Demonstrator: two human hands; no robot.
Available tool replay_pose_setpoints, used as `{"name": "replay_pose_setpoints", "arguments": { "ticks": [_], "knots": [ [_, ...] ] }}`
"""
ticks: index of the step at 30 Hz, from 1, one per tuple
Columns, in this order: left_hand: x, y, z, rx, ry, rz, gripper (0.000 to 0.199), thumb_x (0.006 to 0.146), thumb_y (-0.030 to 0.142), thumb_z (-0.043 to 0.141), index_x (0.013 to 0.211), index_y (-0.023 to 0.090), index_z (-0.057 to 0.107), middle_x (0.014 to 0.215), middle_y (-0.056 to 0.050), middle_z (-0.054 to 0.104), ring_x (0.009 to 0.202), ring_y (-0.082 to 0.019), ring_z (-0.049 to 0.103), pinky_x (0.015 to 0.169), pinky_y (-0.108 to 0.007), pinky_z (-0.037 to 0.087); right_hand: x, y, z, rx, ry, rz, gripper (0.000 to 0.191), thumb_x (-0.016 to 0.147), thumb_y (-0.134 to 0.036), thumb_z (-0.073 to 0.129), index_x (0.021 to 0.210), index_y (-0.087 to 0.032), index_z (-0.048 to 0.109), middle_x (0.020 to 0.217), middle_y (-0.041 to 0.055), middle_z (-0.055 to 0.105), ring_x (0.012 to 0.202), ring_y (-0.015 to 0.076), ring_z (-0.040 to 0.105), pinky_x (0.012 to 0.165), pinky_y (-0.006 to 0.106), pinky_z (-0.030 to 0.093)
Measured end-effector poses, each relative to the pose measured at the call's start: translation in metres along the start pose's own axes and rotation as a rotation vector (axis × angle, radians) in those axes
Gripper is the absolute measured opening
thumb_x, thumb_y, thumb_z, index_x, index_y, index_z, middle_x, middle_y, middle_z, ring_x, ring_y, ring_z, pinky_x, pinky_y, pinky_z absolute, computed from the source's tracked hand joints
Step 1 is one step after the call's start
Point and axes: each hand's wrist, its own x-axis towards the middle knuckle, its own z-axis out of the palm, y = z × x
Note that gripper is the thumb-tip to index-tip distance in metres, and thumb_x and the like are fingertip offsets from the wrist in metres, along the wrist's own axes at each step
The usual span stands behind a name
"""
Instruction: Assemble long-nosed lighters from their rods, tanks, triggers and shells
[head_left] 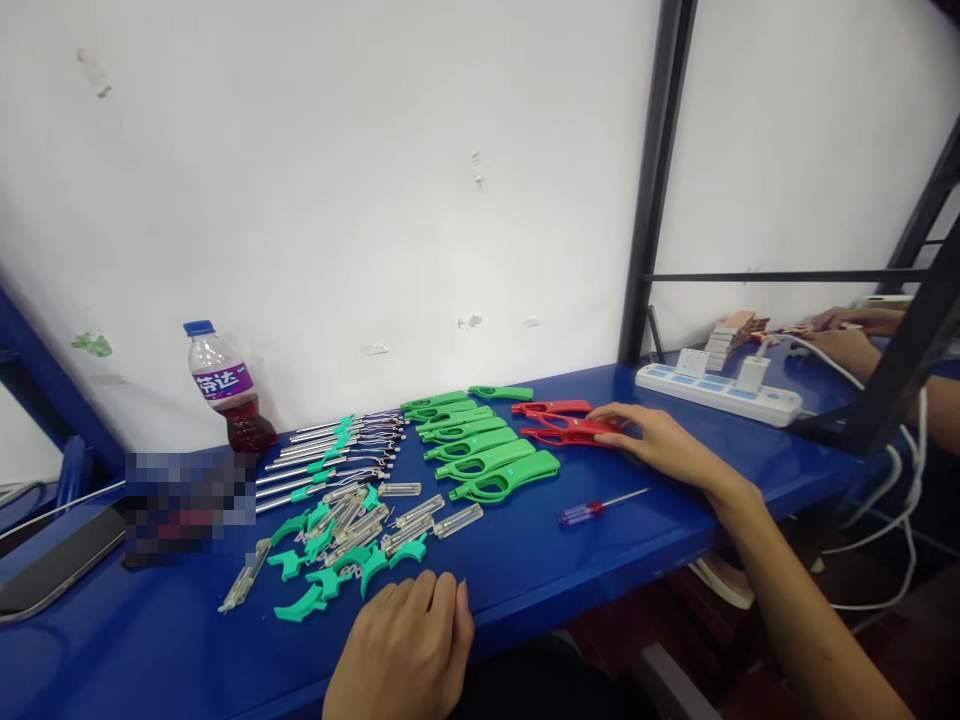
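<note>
My right hand (660,445) reaches over the table, with its fingers and thumb around the end of a red lighter casing (562,431). Just behind it lies another red casing (551,407). My left hand (405,645) rests at the table's front edge with its fingers curled in; nothing shows in it. Beyond that hand are loose teal triggers (300,604) and clear fuel tanks (458,520) in a pile. Several metal lighter rods (300,468) with wires lie in a row farther back. Green lighter casings (506,474) form a column left of the red ones.
A purple-handled screwdriver (581,514) lies near the front edge of the blue table (517,570). A drink bottle (225,385) leans at the back left. On the right are a white power strip (720,395), cables, a black frame post and another person's hands (847,345).
</note>
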Motion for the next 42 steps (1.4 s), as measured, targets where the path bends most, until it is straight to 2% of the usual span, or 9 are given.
{"name": "replay_pose_setpoints", "arguments": {
  "ticks": [5,11,14,17,19,22,28,34,42],
  "knots": [
    [-0.004,-0.001,0.003,0.006,-0.005,0.022,0.026,0.103,0.011,0.049,0.081,0.025,0.046,0.065,0.004,0.051,0.052,-0.017,0.051,0.054,-0.036,0.034,-0.001,0.006,-0.001,-0.032,0.133,0.064,0.039,0.099,-0.055,0.056,0.121,-0.028,0.072,0.123,0.0070,0.080,0.112,0.0319,0.074,0.100,0.045,0.057],
    [-0.005,-0.002,0.005,0.033,0.004,0.030,0.025,0.102,0.011,0.049,0.082,0.025,0.045,0.065,0.004,0.051,0.051,-0.017,0.052,0.054,-0.036,0.035,-0.016,0.045,-0.010,-0.089,0.222,0.187,0.040,0.094,-0.057,0.057,0.114,-0.026,0.074,0.112,0.0088,0.082,0.101,0.0349,0.077,0.089,0.048,0.060],
    [-0.006,-0.002,0.005,0.035,0.001,0.032,0.026,0.102,0.010,0.050,0.082,0.026,0.045,0.065,0.005,0.051,0.051,-0.017,0.052,0.054,-0.036,0.036,-0.028,0.064,-0.016,-0.126,0.249,0.231,0.044,0.093,-0.061,0.055,0.108,-0.025,0.075,0.110,0.0109,0.082,0.101,0.0386,0.077,0.089,0.054,0.059],
    [-0.006,-0.002,0.005,0.028,0.006,0.030,0.025,0.101,0.010,0.050,0.082,0.026,0.045,0.065,0.005,0.051,0.051,-0.017,0.053,0.053,-0.036,0.037,-0.033,0.070,-0.019,-0.164,0.285,0.240,0.052,0.092,-0.066,0.053,0.110,-0.022,0.076,0.115,0.0152,0.080,0.107,0.0431,0.074,0.096,0.062,0.055],
    [-0.005,-0.002,0.005,0.035,0.011,0.033,0.025,0.100,0.009,0.051,0.082,0.026,0.046,0.065,0.005,0.052,0.050,-0.017,0.053,0.053,-0.036,0.037,-0.033,0.064,-0.017,-0.176,0.300,0.216,0.055,0.093,-0.067,0.054,0.115,-0.021,0.075,0.122,0.0162,0.078,0.117,0.0438,0.070,0.104,0.064,0.051],
    [-0.004,-0.002,0.006,0.046,0.014,0.030,0.026,0.100,0.009,0.051,0.080,0.025,0.046,0.064,0.005,0.051,0.049,-0.016,0.052,0.051,-0.035,0.037,-0.030,0.043,-0.008,-0.156,0.269,0.160,0.052,0.096,-0.066,0.055,0.120,-0.024,0.075,0.128,0.0124,0.077,0.123,0.0401,0.068,0.110,0.059,0.049],
    [-0.003,-0.002,0.006,0.050,0.018,0.024,0.027,0.099,0.008,0.050,0.078,0.025,0.046,0.064,0.004,0.051,0.049,-0.016,0.053,0.050,-0.034,0.038,-0.020,-0.001,0.018,-0.063,0.078,0.016,0.045,0.097,-0.062,0.062,0.125,-0.031,0.076,0.129,0.0062,0.078,0.122,0.0348,0.071,0.109,0.051,0.055],
    [-0.005,-0.003,0.005,0.038,0.016,0.042,0.027,0.099,0.009,0.051,0.079,0.025,0.046,0.063,0.005,0.050,0.048,-0.016,0.051,0.051,-0.034,0.036,-0.020,0.000,0.017,-0.039,0.043,0.023,0.038,0.098,-0.055,0.059,0.116,-0.027,0.078,0.121,0.0081,0.080,0.113,0.0352,0.073,0.103,0.051,0.057],
    [-0.003,-0.003,0.004,0.039,0.003,0.043,0.027,0.099,0.009,0.052,0.079,0.025,0.046,0.063,0.005,0.050,0.048,-0.017,0.052,0.050,-0.034,0.037,-0.025,-0.004,0.009,-0.027,0.133,0.093,0.033,0.097,-0.055,0.059,0.102,-0.029,0.079,0.105,0.0067,0.083,0.098,0.0352,0.077,0.088,0.047,0.060]
  ]
}}
